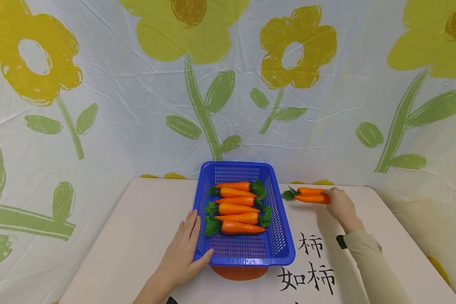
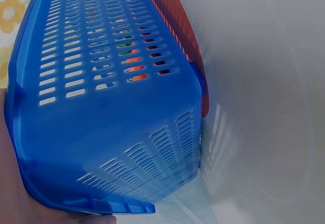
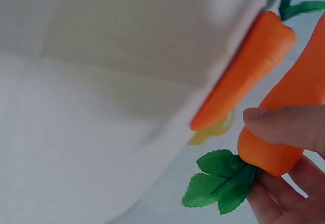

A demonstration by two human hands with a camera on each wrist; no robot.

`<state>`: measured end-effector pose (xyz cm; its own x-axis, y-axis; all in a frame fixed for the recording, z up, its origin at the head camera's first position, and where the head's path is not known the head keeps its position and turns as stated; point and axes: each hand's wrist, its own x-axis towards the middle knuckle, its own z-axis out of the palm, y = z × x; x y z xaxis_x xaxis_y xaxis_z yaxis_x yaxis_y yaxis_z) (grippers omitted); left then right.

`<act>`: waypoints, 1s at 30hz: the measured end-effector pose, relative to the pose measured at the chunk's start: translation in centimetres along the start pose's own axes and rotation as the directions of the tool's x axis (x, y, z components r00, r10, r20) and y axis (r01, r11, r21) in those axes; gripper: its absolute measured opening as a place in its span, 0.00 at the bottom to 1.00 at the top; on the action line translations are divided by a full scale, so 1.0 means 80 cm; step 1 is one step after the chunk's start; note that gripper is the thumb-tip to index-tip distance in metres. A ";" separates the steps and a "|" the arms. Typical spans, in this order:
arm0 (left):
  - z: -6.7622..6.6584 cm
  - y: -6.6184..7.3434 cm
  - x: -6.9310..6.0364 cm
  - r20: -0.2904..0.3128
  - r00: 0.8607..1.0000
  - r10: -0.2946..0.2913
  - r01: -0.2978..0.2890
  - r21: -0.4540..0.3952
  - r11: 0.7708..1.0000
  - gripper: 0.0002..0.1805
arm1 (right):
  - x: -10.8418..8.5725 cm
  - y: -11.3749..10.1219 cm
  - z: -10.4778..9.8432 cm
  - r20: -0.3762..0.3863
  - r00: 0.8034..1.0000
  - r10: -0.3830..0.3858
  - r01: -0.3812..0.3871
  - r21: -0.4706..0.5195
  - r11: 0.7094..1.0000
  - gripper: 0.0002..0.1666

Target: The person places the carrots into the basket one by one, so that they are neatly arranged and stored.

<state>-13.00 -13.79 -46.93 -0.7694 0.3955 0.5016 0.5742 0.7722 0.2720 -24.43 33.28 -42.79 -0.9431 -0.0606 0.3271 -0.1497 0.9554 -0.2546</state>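
Note:
My left hand (image 1: 182, 249) rests along the left rim of a blue plastic basket (image 1: 282, 236), fingers straight, thumb at the front corner. Inside the basket, several orange carrots (image 1: 241, 228) with green leaves lie in a row, tops alternating left and right. To the right of it, my right hand (image 1: 339, 207) holds a carrot (image 3: 284, 127) by its thick leafy end, thumb on one side and fingers on the other. Another carrot (image 3: 249, 66) lies just behind the held one; in the head view its leaves (image 1: 288, 194) point left. The left wrist view shows mostly the basket's slotted wall (image 2: 111, 107).
The basket stands on a pale tabletop (image 1: 136, 228) with black written characters (image 1: 311, 278) to its right. A brown-orange round print (image 1: 239, 273) shows under the basket's front edge. Behind hangs a flower-patterned cloth (image 1: 129, 118).

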 end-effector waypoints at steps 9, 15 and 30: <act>0.000 0.000 0.000 -0.020 1.000 0.004 -0.004 0.007 1.000 0.49 | 0.014 0.008 -0.017 0.068 0.998 -0.014 0.012 0.023 1.000 0.29; -0.001 0.001 0.001 -0.004 1.000 -0.008 0.008 0.010 1.000 0.49 | 0.011 -0.012 -0.040 0.055 0.997 -0.055 0.051 0.078 0.996 0.28; 0.000 0.000 0.000 -0.001 1.000 -0.001 0.001 0.003 1.000 0.49 | -0.001 -0.077 -0.084 0.062 0.986 -0.154 0.137 0.218 0.966 0.24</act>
<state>-12.98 -13.79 -46.97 -0.7698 0.3943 0.5019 0.5726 0.7741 0.2700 -21.44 29.34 -35.14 -0.9254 -0.2249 0.3050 -0.3387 0.8517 -0.3999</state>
